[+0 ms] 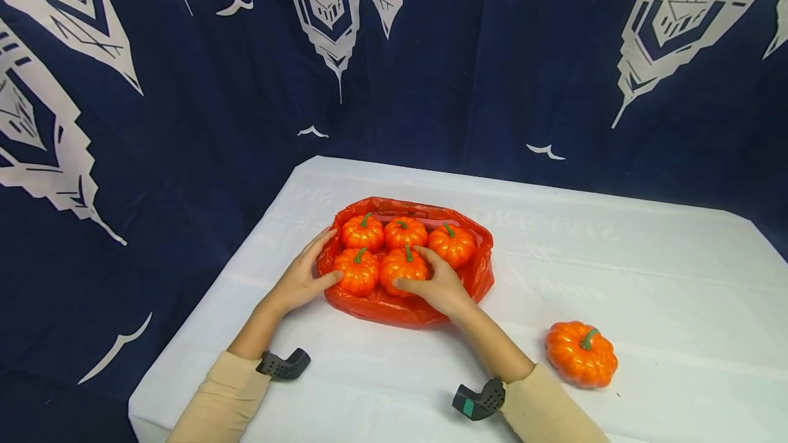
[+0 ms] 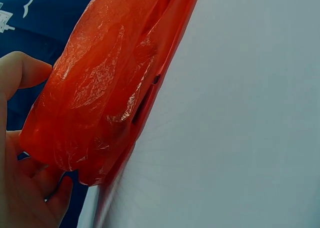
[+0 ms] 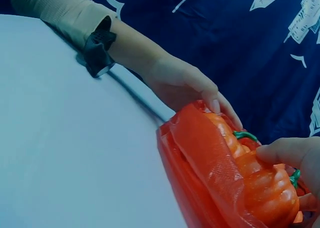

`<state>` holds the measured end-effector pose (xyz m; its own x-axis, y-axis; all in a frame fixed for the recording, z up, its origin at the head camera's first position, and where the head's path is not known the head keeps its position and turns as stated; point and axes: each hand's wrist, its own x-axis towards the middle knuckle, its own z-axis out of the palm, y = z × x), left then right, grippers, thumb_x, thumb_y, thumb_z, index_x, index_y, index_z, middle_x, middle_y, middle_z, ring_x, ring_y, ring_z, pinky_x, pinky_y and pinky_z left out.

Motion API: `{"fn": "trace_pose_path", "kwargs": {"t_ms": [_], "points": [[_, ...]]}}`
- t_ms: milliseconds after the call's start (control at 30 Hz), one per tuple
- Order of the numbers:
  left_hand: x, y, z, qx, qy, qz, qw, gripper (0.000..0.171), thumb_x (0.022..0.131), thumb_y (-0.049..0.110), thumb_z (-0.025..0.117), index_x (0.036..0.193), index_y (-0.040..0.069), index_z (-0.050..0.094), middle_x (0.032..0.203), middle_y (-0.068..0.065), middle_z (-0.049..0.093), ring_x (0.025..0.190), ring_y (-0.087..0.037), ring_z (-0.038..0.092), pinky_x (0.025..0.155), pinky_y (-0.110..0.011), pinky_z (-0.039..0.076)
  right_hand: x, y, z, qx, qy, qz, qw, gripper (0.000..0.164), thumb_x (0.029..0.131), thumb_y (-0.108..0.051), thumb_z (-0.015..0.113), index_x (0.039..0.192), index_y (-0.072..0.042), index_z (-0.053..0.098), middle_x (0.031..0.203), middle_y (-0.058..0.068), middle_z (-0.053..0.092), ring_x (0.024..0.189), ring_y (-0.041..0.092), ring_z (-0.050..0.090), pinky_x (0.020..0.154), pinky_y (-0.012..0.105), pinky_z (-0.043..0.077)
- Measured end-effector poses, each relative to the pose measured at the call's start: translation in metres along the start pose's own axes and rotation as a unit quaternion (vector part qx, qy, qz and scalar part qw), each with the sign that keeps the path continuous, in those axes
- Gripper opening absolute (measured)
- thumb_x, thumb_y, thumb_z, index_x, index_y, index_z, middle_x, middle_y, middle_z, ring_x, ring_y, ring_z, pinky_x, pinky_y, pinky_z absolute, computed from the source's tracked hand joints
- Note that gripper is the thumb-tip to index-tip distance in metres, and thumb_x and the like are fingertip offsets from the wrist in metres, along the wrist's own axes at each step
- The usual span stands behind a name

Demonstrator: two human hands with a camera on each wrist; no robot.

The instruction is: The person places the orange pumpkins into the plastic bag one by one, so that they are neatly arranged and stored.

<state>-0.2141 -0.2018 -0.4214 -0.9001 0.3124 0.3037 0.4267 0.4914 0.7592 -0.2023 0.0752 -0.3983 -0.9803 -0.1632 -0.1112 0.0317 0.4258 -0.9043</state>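
A red plastic bag [image 1: 394, 313] with its mouth spread wide sits on the table, holding several small orange pumpkins with green stems. My right hand [image 1: 440, 286] grips the front middle pumpkin [image 1: 403, 271], thumb on the near side and fingers on the far side. At the bag's left side, my left hand [image 1: 304, 275] holds the rim, its thumb lying over the edge by the front left pumpkin [image 1: 358, 275]. The left wrist view has the bag's crinkled outer wall [image 2: 95, 82] between thumb and curled fingers. In the right wrist view, the held pumpkin [image 3: 262, 188] rests inside the bag.
One more orange pumpkin [image 1: 581, 354] lies on the white-covered table [image 1: 677, 292], right of my right forearm. Behind the table hangs a dark blue curtain [image 1: 431, 101] printed with white buildings. Black camera mounts [image 1: 283, 365] sit on both wrists.
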Motion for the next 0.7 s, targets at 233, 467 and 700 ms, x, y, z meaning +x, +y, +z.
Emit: {"fn": "trace_pose_path", "kwargs": {"t_ms": [233,467,700], "points": [[0.0,0.0,0.0,0.001,0.001,-0.001,1.0,0.075,0.086,0.021,0.067,0.151,0.007,0.033,0.157,-0.02,0.024,0.143,-0.04,0.023,0.112,-0.062,0.02,-0.002,0.003,0.009,-0.011,0.02,-0.014,1.0,0.082,0.08,-0.034,0.079,0.148,-0.012,0.04,0.142,0.016,0.047,0.127,0.036,0.047,0.104,0.055,0.039],[0.0,0.001,0.0,0.003,0.003,0.002,1.0,0.075,0.086,0.021,0.067,0.151,0.006,0.032,0.157,-0.02,0.025,0.143,-0.039,0.023,0.112,-0.061,0.02,-0.005,0.003,0.014,-0.05,0.035,-0.049,0.997,0.082,0.079,-0.034,0.08,0.148,-0.01,0.042,0.145,0.016,0.043,0.127,0.036,0.047,0.102,0.055,0.041],[0.0,0.002,0.0,0.002,0.005,0.0,1.0,0.075,0.086,0.021,0.066,0.151,0.006,0.032,0.157,-0.019,0.025,0.143,-0.039,0.023,0.112,-0.061,0.02,-0.006,0.004,0.018,-0.08,0.045,-0.063,0.994,0.083,0.078,-0.034,0.081,0.147,-0.009,0.042,0.144,0.016,0.045,0.128,0.036,0.047,0.102,0.055,0.041]]}}
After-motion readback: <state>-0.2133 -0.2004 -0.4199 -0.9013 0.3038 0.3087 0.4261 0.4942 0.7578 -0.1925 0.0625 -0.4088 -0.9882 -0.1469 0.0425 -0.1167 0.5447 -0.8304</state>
